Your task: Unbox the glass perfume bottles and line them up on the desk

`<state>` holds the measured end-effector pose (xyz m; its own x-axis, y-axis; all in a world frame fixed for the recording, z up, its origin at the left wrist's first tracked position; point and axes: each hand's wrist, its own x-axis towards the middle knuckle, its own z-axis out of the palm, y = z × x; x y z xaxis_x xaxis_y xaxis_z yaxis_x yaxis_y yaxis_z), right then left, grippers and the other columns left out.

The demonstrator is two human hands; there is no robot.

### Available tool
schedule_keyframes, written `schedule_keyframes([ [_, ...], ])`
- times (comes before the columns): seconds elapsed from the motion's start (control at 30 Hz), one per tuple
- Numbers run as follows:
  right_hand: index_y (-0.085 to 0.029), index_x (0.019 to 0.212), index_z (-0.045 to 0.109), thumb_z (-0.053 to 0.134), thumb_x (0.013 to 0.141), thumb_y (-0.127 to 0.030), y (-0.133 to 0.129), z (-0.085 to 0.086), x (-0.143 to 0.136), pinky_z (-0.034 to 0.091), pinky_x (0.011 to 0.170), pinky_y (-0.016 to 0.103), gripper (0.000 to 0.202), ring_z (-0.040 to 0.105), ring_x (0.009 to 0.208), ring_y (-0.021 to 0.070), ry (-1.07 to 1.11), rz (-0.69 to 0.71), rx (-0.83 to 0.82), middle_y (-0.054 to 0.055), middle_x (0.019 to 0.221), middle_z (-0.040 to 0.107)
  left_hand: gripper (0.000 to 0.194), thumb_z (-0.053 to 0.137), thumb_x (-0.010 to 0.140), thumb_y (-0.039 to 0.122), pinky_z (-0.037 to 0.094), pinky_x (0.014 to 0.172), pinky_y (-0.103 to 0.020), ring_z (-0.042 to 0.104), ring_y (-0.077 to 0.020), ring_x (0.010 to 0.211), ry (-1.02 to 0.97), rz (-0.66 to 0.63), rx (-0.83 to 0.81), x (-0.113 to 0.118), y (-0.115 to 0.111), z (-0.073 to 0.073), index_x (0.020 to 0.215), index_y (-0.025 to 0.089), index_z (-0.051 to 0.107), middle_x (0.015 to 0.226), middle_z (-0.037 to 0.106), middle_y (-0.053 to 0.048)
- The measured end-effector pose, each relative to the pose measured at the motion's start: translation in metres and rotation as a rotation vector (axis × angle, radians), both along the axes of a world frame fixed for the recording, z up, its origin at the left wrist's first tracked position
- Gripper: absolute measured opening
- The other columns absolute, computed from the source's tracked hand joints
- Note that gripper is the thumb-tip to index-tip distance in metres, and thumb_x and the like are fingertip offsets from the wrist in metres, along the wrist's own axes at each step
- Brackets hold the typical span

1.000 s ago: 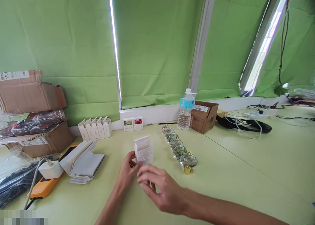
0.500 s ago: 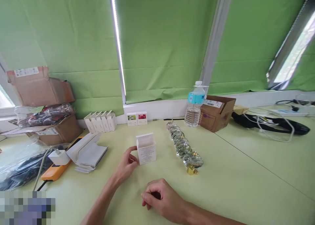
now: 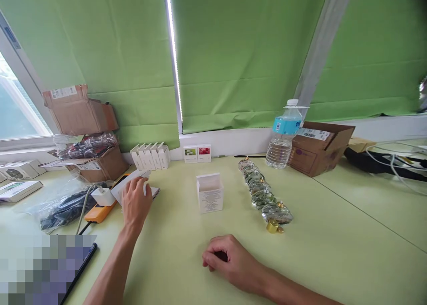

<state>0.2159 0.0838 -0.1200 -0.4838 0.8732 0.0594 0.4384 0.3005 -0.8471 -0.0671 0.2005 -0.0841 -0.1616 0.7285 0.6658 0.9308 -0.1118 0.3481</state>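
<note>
My left hand (image 3: 136, 202) is over the folded white card pieces (image 3: 155, 192) at the left, its fingers spread and partly hiding them. I cannot tell whether the fingertips touch the card. Resting on the table, my right hand (image 3: 230, 260) is loosely curled, and nothing shows in it. Beyond the right hand a small white box (image 3: 211, 198) stands upright with its top flap up and fine print on its front. To the right lies a line of shiny, round, silvery-clear pieces (image 3: 263, 193). A gold-coloured cap-like piece (image 3: 272, 226) is at its near end.
Several narrow white boxes (image 3: 150, 157) and two small picture boxes (image 3: 197, 154) line the wall. A water bottle (image 3: 283, 136) and a cardboard box (image 3: 318, 151) stand at the back right. An orange power strip (image 3: 100, 212), a bagged dark item (image 3: 63, 211) and a phone (image 3: 80, 269) lie left.
My left hand has let go of the small white box and moved left to the folded card. The box stays upright. My right hand keeps its curled pose; the view has turned left.
</note>
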Motion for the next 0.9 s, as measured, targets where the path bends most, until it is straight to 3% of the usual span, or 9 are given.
schedule_keyframes([
  [0.13,-0.017,0.073,0.072,0.053,0.088,-0.028,0.0,0.003,0.0,0.038,0.056,0.021,0.027,0.053,0.06,0.0116,0.006,0.0,-0.022,0.001,0.071,0.065,0.037,0.04,0.093,0.03,0.025,0.109,-0.05,0.035,-0.0331,0.131,0.1,0.095,0.068,-0.016,-0.003,0.002,0.12,0.017,0.06,0.13,0.056,-0.012],
  [0.3,-0.017,0.073,0.073,0.053,0.087,-0.026,-0.002,0.006,0.001,0.038,0.055,0.021,0.025,0.053,0.061,0.012,-0.002,-0.001,-0.008,0.001,0.07,0.065,0.037,0.044,0.091,0.03,0.029,0.109,-0.049,0.034,-0.0308,0.135,0.276,0.174,0.059,-0.03,0.002,-0.011,0.122,0.021,0.061,0.136,0.054,-0.01],
  [0.7,-0.018,0.076,0.074,0.055,0.086,-0.023,-0.001,0.006,0.001,0.037,0.056,0.019,0.022,0.054,0.061,0.0102,0.027,0.019,0.022,0.0,0.071,0.066,0.037,0.044,0.09,0.03,0.033,0.108,-0.05,0.033,-0.0308,0.137,0.294,0.149,0.052,-0.034,0.005,-0.021,0.121,0.022,0.063,0.141,0.05,-0.009],
  [0.9,-0.017,0.076,0.074,0.055,0.085,-0.023,-0.001,0.006,0.002,0.037,0.055,0.02,0.021,0.053,0.06,0.0102,0.017,0.019,0.043,0.0,0.07,0.064,0.031,0.043,0.092,0.031,0.035,0.108,-0.046,0.035,-0.0289,0.135,0.334,0.158,0.055,-0.037,0.007,-0.02,0.108,0.02,0.067,0.133,0.055,-0.01],
])
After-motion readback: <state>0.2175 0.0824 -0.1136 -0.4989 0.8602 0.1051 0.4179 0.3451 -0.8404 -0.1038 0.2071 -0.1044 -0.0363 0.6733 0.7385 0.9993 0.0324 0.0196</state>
